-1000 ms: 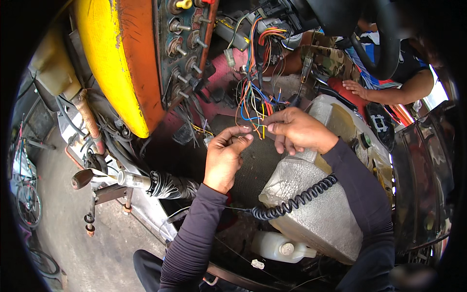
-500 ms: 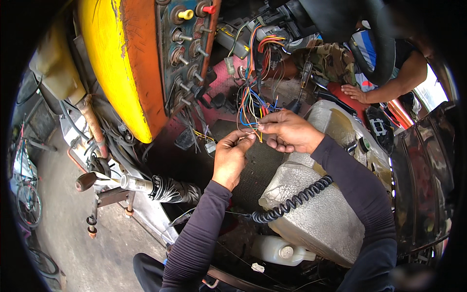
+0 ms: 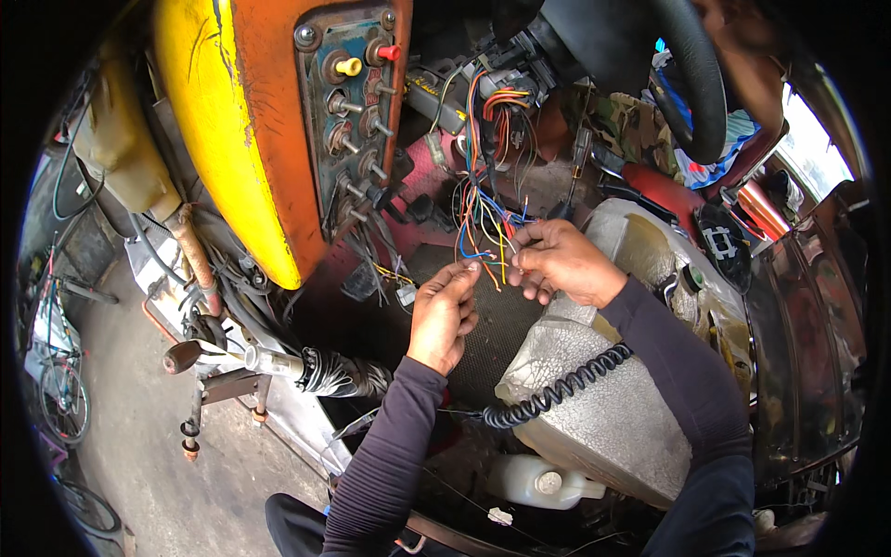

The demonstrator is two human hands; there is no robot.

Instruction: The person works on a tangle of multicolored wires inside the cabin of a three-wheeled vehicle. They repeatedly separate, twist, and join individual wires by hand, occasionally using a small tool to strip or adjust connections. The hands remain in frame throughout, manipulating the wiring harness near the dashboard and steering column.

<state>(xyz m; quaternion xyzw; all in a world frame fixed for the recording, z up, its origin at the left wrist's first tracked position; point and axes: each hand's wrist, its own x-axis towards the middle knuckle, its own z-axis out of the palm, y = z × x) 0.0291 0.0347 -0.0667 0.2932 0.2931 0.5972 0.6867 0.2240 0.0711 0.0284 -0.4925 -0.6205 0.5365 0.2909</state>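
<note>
Coloured wires [image 3: 477,193] hang between left hand [image 3: 444,317], fingertips pinched, contents unclear, and right hand [image 3: 566,265], clamped on one.

Drew right hand [image 3: 568,265] and left hand [image 3: 441,317] apart after nearly touching half a second ago, leaving yellow wire [image 3: 503,264] in the gap. Shifted the view, showing more of the panel [image 3: 356,88] at its top. Lost sight of the co-worker's hand, earlier on the red surface [image 3: 655,191].

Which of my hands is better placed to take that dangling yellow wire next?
Probably the right hand: in this view, the yellow wire hangs just to its left, a bit farther from the left hand.
</note>
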